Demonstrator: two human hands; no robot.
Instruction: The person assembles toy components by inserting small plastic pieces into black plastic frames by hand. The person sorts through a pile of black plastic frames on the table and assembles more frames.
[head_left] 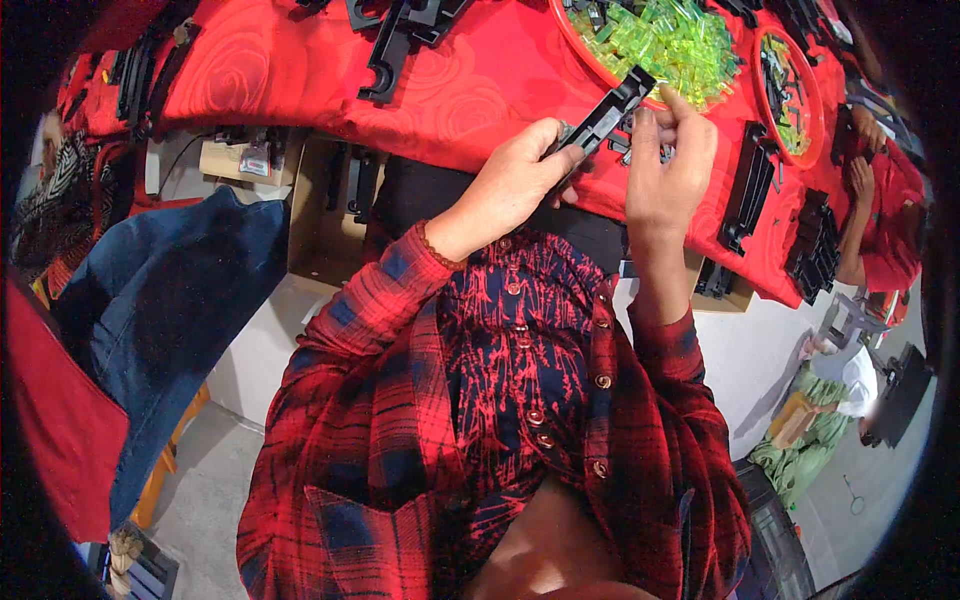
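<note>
My left hand (510,180) is closed around a long, narrow black plastic part (603,118), its thumb lying along the top. The part is held tilted over the front edge of the red-covered table, its far end pointing up and right. At that far end is my right hand (672,160), with thumb and forefinger bent close together. Whatever sits between those fingertips, if anything, is too small to make out. Just beyond them stands a round red tray (575,50) full of small translucent yellow-green pieces (660,45).
On the red cloth (450,110) lie more black plastic parts (395,50), others (745,190) to the right. A second red tray (815,125) holds small pieces. Cardboard boxes (310,220) stand below the table. A co-worker's arm (855,210) rests at the right.
</note>
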